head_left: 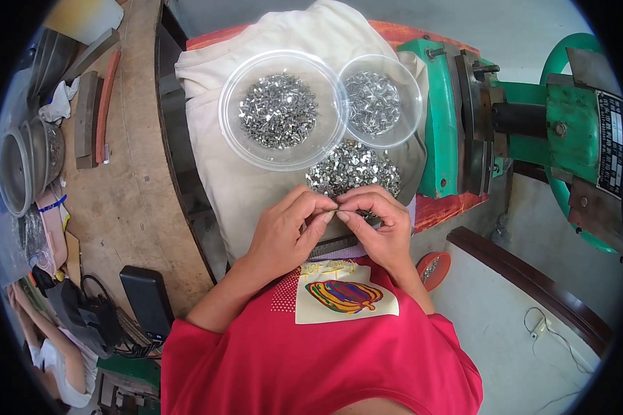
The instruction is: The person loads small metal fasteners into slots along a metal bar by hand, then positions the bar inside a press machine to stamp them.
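Both hands meet just below the middle of the head view, fingertips pressed together. The left hand comes in from about seven o'clock, the right hand from about five o'clock, and between their thumbs and forefingers they pinch a tiny metal piece, too small to make out in shape. The fingers are curled in tight, not spread.

Directly at twelve o'clock from the hands, almost touching the knuckles, lies a loose heap of small shiny metal parts on a dark tray, part of which shows under the hands. Beyond the heap, at eleven o'clock, stands a large clear plastic bowl with a mound of the same silvery parts in its middle. At one o'clock from the heap sits a smaller clear bowl, also holding parts; its rim touches the large bowl's rim. Both bowls rest on a cream cloth spread over the bench.

At three o'clock from the bowls stands a green machine with a dark shaft and a green wheel on a red base. At nine o'clock runs a worn wooden bench top with wood strips and a metal pot at its far left. A black box lies near eight o'clock. The person wears a red shirt with a coloured print.
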Motion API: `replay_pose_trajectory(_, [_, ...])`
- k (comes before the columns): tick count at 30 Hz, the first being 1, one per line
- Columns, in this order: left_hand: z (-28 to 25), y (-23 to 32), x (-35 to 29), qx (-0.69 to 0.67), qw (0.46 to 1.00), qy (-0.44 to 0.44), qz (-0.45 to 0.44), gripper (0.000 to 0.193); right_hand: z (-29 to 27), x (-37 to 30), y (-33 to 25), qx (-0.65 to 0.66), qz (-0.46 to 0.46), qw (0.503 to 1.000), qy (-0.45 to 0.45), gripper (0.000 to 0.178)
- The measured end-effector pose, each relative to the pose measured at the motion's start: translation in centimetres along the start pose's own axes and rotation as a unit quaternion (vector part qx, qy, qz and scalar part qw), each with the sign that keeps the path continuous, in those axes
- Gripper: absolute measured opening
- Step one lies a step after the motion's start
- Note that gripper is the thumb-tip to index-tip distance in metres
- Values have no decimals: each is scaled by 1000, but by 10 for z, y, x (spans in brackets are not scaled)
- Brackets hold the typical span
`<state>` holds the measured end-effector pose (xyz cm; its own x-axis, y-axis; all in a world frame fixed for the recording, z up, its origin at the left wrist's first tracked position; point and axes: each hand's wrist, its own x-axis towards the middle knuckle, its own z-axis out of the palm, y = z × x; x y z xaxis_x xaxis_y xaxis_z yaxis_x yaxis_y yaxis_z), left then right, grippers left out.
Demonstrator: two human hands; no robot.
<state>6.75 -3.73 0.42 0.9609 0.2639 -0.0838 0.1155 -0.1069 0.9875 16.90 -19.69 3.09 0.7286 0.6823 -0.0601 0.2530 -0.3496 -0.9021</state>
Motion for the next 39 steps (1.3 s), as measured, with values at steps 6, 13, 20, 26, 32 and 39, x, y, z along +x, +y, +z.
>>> replay_pose_trajectory(6, [-3, 3, 1, -36, 999, -18, -15, 15, 1, 2, 0, 4, 15, 1000, -8, 8])
replay_pose_trajectory(13, [4, -13, -5, 59, 997, 13, 51, 8, 0, -1, 0, 4, 9, 999, 43, 2])
replay_pose_trajectory(20, [11, -22, -5, 163, 984, -7, 73, 19, 2, 16, -28, -74, -75, 994, -33, 2])
replay_pose_trajectory(26, [38, -67, -16, -22, 992, 53, 114, 32, 55, 49, -74, -127, -227, 952, -162, 14])
replay_pose_trajectory(32, [35, -48, -7, 357, 920, 35, 158, 40, 132, 70, -98, -88, -345, 895, -269, 19])
replay_pose_trajectory(39, [37, -44, -4, 270, 957, 43, 95, 39, 169, 75, -92, -81, -375, 887, -259, 29])
